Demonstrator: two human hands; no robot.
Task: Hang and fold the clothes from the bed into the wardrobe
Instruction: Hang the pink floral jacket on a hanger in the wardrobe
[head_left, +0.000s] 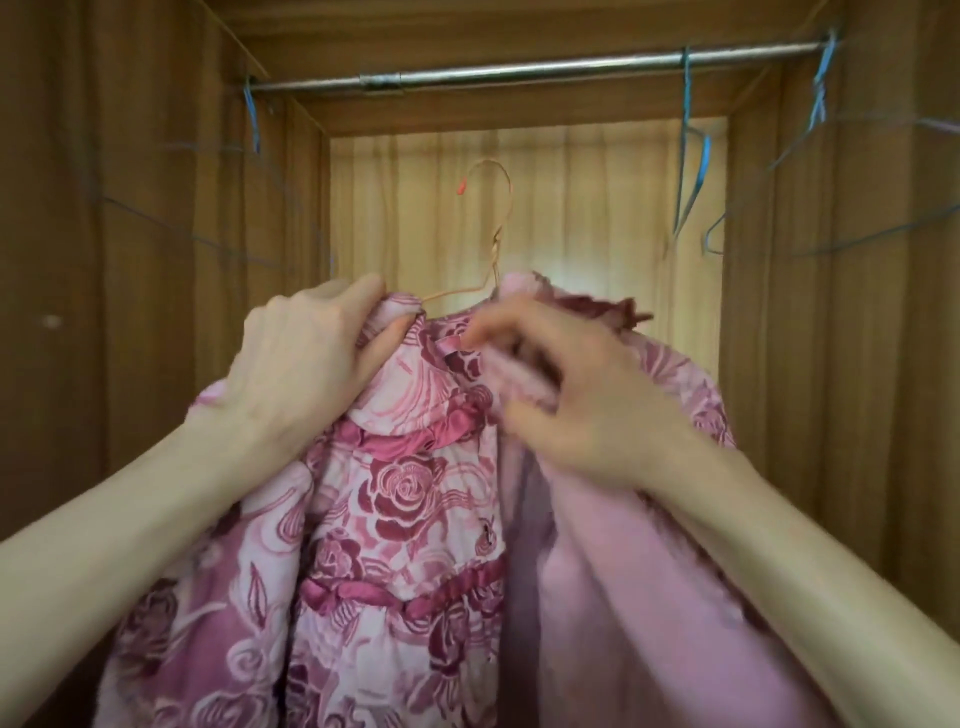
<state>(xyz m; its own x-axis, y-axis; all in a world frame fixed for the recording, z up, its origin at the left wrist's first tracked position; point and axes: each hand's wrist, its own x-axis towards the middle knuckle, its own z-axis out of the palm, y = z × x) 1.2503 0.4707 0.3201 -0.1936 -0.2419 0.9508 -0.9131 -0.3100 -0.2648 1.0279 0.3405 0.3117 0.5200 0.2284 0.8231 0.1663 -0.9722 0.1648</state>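
My left hand (306, 358) pinches the dress (415, 493) shoulder at centre frame; my right hand (566, 395), blurred, pinches fabric near the collar. The hanger (488, 244) hook sits below the rail (519, 70) at 12 o'clock. I should seat both shoulders before lifting.

The wardrobe (156, 208) is wood-grain board with a smooth, faintly satin face. Its rail (519, 70) is polished, shiny metal. Below the rail, the hanger (493, 244) is thin coppery wire with a red tip. The garment (405, 493) is soft pink rose-printed cloth, trimmed with glossy satin ribbon; its lining looks matt.
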